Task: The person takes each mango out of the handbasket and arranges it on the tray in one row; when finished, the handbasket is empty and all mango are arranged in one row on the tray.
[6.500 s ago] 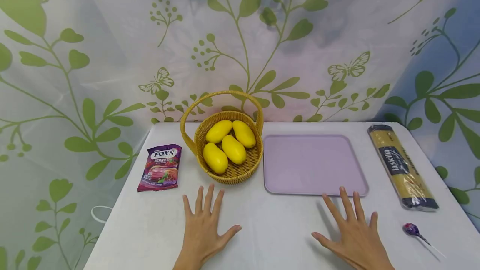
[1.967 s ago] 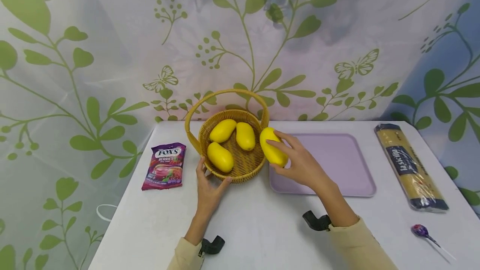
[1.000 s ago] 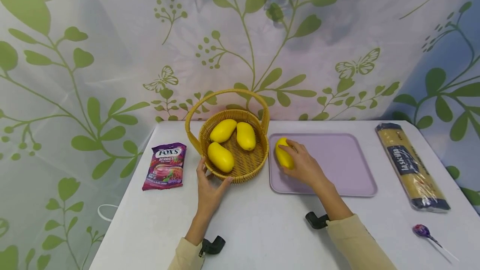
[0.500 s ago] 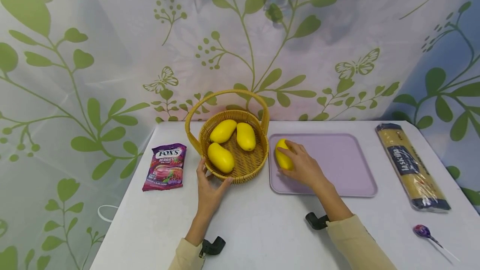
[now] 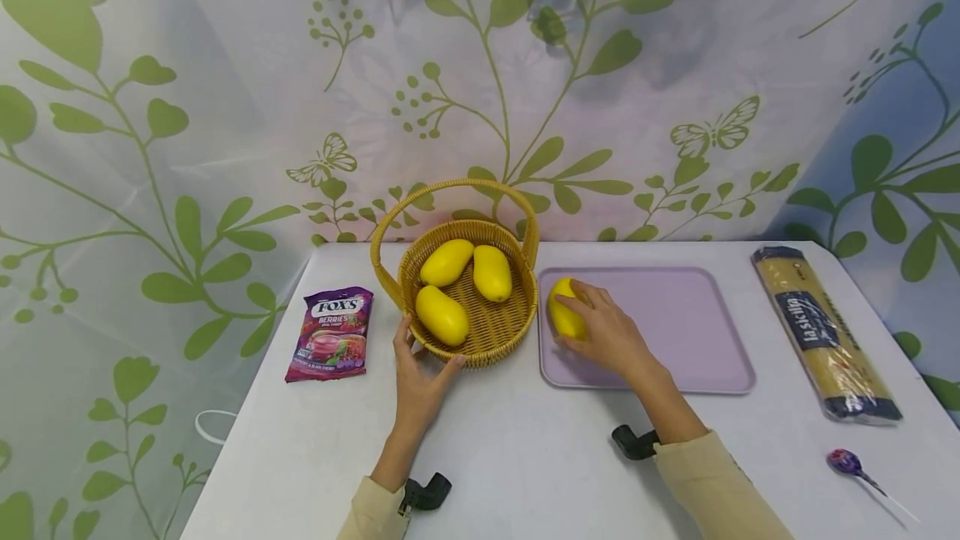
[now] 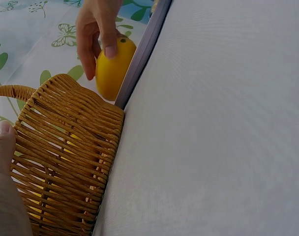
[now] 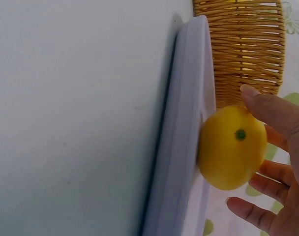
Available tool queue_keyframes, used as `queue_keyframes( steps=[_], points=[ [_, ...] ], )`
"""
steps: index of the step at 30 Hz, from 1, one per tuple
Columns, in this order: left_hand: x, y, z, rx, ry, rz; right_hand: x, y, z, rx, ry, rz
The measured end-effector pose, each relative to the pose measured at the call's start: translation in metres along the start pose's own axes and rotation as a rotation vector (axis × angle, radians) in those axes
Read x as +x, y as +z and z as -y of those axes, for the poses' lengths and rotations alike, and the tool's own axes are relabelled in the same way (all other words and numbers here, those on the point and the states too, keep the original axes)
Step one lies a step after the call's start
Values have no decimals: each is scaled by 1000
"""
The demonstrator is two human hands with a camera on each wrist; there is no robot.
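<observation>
A yellow mango [image 5: 566, 309] lies on the left part of the lilac tray [image 5: 675, 332]. My right hand [image 5: 607, 332] curls over it, thumb on the near side and fingers on the far side. From the right wrist view, the thumb touches the mango [image 7: 230, 152] while the lowest finger stands off it. My left hand [image 5: 418, 386] holds the near left side of the wicker basket [image 5: 491, 340], its thumb at the front. Inside the basket are 3 more mangoes [image 5: 442, 315]. In the left wrist view the left thumb [image 6: 3, 147] lies against the basket's weave [image 6: 66, 152].
A purple candy bag [image 5: 330, 334] lies left of the basket. To the tray's right are a long spaghetti pack [image 5: 821, 332] and a lollipop [image 5: 845, 462]. The basket's tall handle [image 5: 457, 183] arches above it, and a patterned curtain hangs behind the white table [image 5: 517, 457].
Since 2 seconds ago the right hand has carried the mango from the basket's right rim down onto the tray. Over the last half second it barely moves. The left hand stays at the basket.
</observation>
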State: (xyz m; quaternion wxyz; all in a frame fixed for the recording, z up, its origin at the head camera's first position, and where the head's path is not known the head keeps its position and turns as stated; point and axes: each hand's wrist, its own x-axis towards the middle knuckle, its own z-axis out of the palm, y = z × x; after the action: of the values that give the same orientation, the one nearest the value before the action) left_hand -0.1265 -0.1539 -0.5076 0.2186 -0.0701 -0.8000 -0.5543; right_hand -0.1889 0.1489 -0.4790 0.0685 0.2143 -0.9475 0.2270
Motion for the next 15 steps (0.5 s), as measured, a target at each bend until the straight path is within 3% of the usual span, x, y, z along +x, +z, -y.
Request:
queue_keyframes(
  steps=[8,15],
  points=[
    [0,0,1,7,6,0,7,-24,20,3,-109,-86],
    [0,0,1,-20,-2,1,20,-41,49,40,-211,-70]
  ],
)
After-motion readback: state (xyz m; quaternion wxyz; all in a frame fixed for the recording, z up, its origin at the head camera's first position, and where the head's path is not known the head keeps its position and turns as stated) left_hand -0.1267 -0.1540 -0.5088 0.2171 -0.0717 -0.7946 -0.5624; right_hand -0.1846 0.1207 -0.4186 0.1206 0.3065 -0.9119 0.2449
